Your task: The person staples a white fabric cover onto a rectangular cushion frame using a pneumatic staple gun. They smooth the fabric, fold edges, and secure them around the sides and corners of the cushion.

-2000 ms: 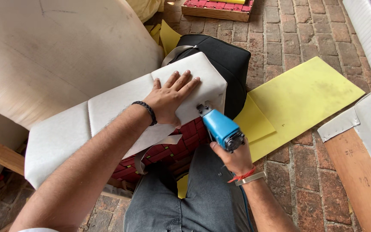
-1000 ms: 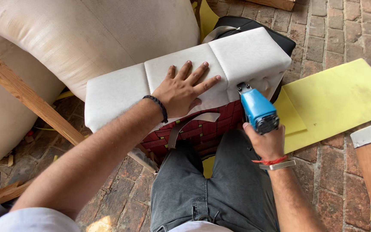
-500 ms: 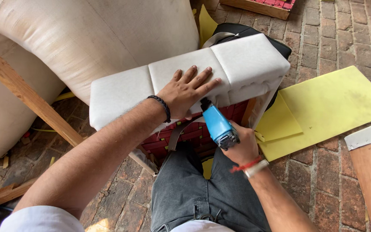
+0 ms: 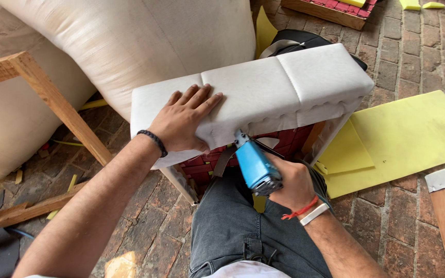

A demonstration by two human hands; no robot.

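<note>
Brick floor [image 4: 397, 56] underfoot, littered with foam scraps. White padded cushion [image 4: 263, 90] propped over the lap, red webbing showing beneath its near edge. Left hand [image 4: 184, 121] spread flat and open on top, gripping nothing, seemingly pressing the cover taut and steadying the piece. Right hand [image 4: 292, 188] closed around a blue staple gun [image 4: 253, 164], nose set against the folded lower edge just right of the left hand, likely to pin the fabric underneath. Yellow foam sheets [image 4: 408, 139] further right; wooden frame [image 4: 42, 98] and big beige upholstered body [image 4: 130, 41] to the left.
</note>
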